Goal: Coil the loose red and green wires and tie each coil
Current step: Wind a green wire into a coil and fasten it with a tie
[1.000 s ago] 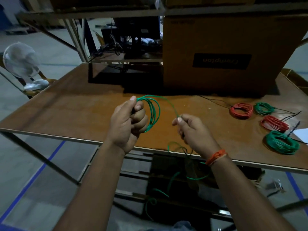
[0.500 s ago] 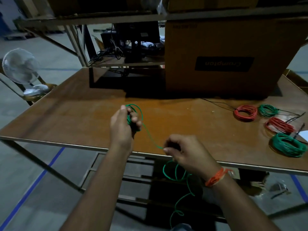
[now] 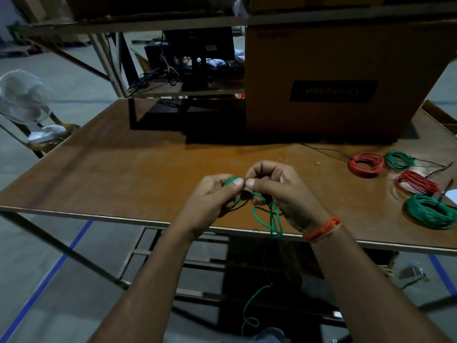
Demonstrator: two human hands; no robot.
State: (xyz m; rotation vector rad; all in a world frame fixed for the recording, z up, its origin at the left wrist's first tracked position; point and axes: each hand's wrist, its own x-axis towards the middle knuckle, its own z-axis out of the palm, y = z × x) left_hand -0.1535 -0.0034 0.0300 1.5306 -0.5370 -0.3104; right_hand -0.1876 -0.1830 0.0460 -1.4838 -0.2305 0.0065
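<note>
Beyond my hands runs the table [image 3: 123, 169]; finished coils [image 3: 366, 164] sit well right of them. My left hand [image 3: 212, 201] pinches the green wire [image 3: 257, 216], right hand [image 3: 279, 191] apparently curled on it too. Light, springy stuff: I'd grip the bundled loops, tail dangling below.

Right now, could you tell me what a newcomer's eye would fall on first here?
Two hands meet over the table's near edge, left hand and right hand both pinching a green wire that trails toward the floor. At the right lie four finished coils, red and green among them.
</note>
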